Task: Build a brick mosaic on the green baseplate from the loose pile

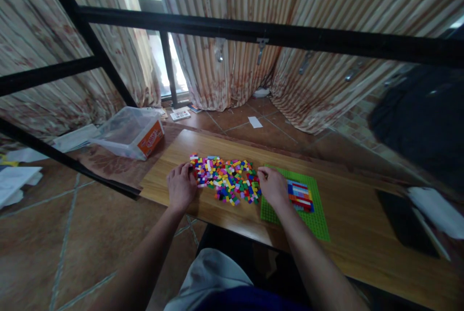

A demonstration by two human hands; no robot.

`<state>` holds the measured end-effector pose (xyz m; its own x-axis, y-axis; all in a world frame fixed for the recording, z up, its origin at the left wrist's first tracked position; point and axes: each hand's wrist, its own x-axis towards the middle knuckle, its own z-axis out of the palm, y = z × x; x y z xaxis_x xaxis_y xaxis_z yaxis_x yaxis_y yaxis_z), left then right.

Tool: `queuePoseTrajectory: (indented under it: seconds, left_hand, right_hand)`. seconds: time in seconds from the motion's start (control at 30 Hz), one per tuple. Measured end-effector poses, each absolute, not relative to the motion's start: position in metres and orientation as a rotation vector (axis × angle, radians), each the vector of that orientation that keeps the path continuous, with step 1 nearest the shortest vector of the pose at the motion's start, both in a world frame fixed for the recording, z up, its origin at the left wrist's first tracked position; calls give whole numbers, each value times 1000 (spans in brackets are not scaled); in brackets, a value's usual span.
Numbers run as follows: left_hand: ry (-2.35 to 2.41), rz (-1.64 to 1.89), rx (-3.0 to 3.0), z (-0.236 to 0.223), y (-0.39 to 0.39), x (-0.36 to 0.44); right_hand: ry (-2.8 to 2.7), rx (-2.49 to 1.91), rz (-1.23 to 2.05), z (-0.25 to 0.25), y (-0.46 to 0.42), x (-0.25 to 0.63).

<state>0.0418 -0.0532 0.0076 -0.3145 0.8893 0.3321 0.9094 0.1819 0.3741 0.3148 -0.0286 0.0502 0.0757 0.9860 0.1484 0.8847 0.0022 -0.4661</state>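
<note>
A pile of small multicoloured toy bricks (pixel 226 178) is spread over the wooden table. At its left edge rests my left hand (pixel 182 186), its fingers curled in against the bricks; a small dark spot shows by the fingertips, too small to name. My right hand (pixel 274 186) is at the pile's right edge, over the left part of a green baseplate (pixel 319 219). Its thumb and fingers are pinched together, and what they hold, if anything, cannot be made out. On the baseplate sits a block of joined bricks (pixel 300 196) in red, blue, white and yellow rows, partly behind my right wrist.
A clear plastic bin (pixel 125 132) with an orange label stands on the floor past the table's left end. Black metal rails (pixel 232 28) cross in front of the curtains (pixel 239 74). A dark flat object (pixel 404 221) and a white item (pixel 437 209) lie at the table's right.
</note>
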Motion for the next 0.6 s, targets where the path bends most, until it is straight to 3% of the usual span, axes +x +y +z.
queuePoseTrajectory:
  seconds: [0.6]
  left_hand:
    - [-2412,-751,-1822,9,-52,39]
  right_hand:
    - [-1817,-2172,383,39,-8,285]
